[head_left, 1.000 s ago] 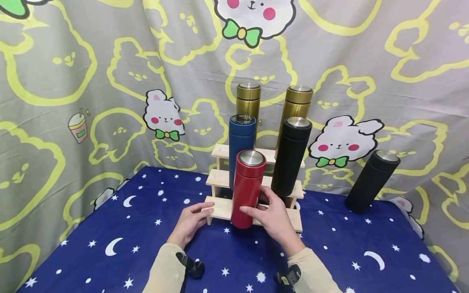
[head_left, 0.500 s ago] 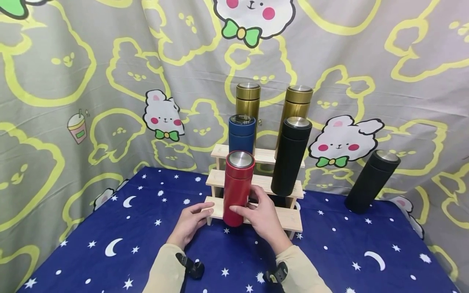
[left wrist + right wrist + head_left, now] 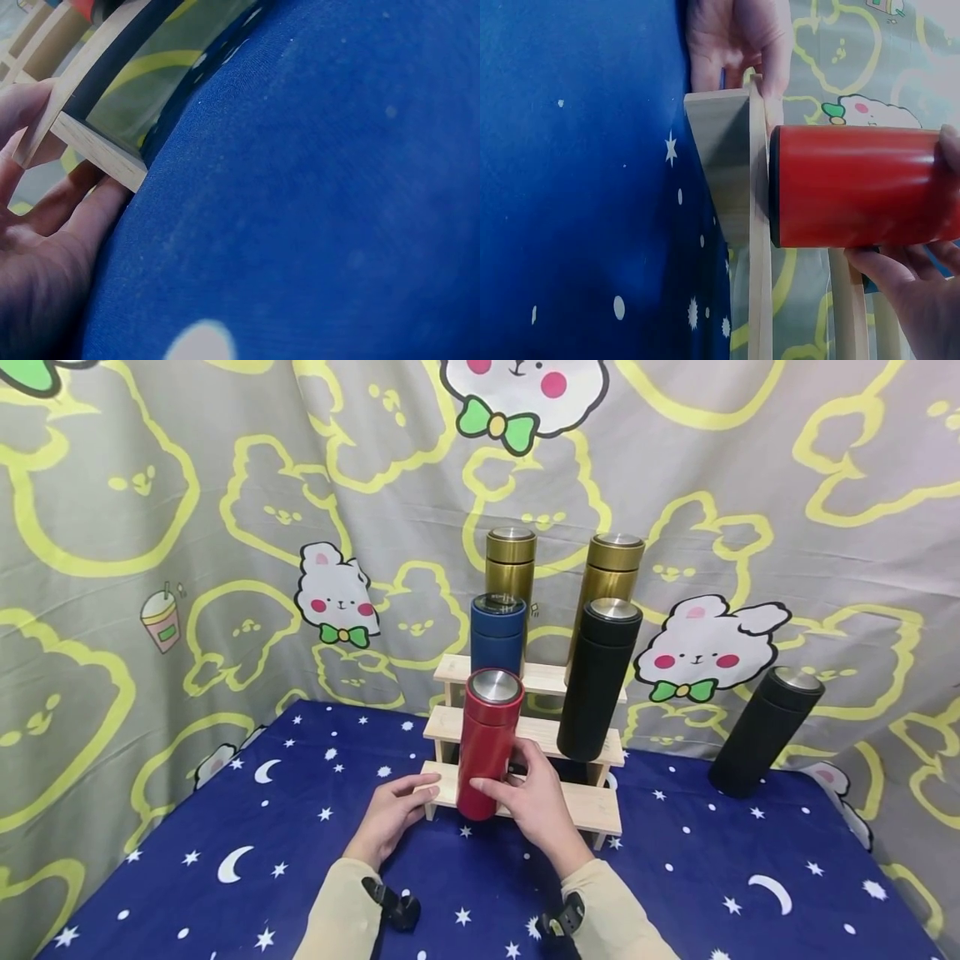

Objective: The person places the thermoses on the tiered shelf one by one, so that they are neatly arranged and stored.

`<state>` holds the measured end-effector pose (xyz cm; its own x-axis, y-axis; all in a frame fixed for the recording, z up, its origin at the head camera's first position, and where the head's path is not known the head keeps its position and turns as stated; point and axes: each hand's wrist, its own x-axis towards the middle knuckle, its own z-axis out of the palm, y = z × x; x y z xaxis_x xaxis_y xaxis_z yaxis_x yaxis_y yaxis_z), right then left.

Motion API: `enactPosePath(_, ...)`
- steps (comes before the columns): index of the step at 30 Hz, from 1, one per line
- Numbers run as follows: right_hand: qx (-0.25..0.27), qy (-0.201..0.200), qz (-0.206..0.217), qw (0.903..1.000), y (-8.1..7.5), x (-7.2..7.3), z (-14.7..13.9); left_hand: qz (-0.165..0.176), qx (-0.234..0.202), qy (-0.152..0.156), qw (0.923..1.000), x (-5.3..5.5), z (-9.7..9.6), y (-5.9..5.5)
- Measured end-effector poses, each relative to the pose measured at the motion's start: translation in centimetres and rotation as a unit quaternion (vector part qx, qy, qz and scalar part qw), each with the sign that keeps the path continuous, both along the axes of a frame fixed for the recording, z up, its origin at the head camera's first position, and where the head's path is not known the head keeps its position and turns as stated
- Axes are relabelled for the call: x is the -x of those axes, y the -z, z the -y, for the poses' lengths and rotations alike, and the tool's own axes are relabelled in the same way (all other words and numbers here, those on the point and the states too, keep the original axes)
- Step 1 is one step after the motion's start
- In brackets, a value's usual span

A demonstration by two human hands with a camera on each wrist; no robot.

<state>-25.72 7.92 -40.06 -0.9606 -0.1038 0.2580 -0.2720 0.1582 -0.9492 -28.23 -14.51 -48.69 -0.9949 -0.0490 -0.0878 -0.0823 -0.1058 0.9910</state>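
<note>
My right hand (image 3: 538, 802) grips a red thermos bottle (image 3: 489, 747) with a steel-topped lid, thumb in front and fingers behind. The bottle's dark base meets the lowest step of a three-step wooden stand (image 3: 588, 802), near its left end, as the right wrist view shows. My left hand (image 3: 392, 814) holds that step's left end; in the left wrist view its thumb lies at the board and its fingers (image 3: 94, 206) reach round the leg below. Behind the red bottle, on the middle step, stand a blue thermos (image 3: 497, 639), partly hidden, and a black thermos (image 3: 600, 685).
Two gold thermoses stand on the top step, one at left (image 3: 510, 560) and one at right (image 3: 615, 564). Another black thermos (image 3: 765, 735) stands on the blue star-patterned cloth (image 3: 300, 860) at the right. A patterned curtain (image 3: 225, 510) hangs behind.
My right hand has shifted the red thermos a little to the left along the lowest step, covering more of the blue one. My left hand has stayed at the stand's end.
</note>
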Motion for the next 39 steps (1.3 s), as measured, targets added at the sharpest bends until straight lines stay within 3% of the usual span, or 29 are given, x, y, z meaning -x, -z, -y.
enactPosePath(23, -0.045, -0.018, 0.002, 0.9988, -0.2, 0.0, 0.4, 0.002, -0.002, -0.004, 1.0, -0.5, 0.0, -0.3)
enactPosePath(33, -0.017, -0.018, 0.0, 0.9997, -0.1, -0.3, -0.3, 0.0, 0.0, 0.001, 1.0, -0.4, -0.2, -0.5)
enactPosePath(39, 0.016, -0.006, -0.046, 0.9988, -0.2, -1.0, -1.5, 0.003, -0.002, 0.003, 1.0, -0.3, -0.1, -0.5)
